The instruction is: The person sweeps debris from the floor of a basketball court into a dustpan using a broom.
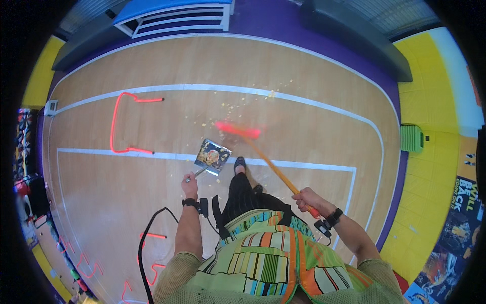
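Observation:
My left hand is closed around the handle of a metal dustpan, whose pan lies on the floor with pale bits of debris in it. In my right hand is the orange handle of a broom. The broom's red head is blurred and lies ahead and to the right of the dustpan. Small pale yellow scraps are scattered on the wooden floor around the broom head, and some reach a white floor line farther off.
A bent red hurdle lies on the floor at the left. More red hurdles are at the lower left. A blue-topped white bench stands at the far edge. Green stacked items are by the yellow padded wall at right.

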Tool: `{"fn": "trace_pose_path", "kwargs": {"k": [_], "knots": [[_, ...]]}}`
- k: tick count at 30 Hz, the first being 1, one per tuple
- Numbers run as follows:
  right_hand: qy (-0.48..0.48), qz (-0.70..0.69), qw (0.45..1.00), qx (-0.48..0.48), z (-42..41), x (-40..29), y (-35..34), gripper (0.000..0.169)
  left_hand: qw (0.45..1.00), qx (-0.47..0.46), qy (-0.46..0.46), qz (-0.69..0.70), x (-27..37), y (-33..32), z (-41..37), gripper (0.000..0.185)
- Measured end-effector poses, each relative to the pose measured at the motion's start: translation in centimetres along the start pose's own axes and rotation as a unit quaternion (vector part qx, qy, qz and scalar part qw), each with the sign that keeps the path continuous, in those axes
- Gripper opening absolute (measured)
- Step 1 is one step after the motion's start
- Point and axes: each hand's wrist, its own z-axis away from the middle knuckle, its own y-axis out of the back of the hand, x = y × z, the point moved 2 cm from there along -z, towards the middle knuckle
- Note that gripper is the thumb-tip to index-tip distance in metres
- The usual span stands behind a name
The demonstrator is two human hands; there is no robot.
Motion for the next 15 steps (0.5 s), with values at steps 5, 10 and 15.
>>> {"fn": "trace_pose_path", "kwargs": {"k": [5, 10, 15], "knots": [[-0.071, -0.147, 0.983, -0.083, 5.4, -3.3, 4.2, 0.015, 0.999, -0.003, 0.030, 0.009, 0.5, -1.9, -1.8, 0.021], [-0.042, -0.175, 0.984, 0.007, 5.1, -7.6, 9.1, 0.014, 1.000, -0.009, 0.026, -0.016, 1.4, -2.7, -2.0, 0.021], [0.014, -0.300, 0.954, 0.026, -2.4, -15.3, 17.0, 0.022, 1.000, -0.026, 0.010, -0.005, 1.3, -2.2, -0.1, 0.020]]}}
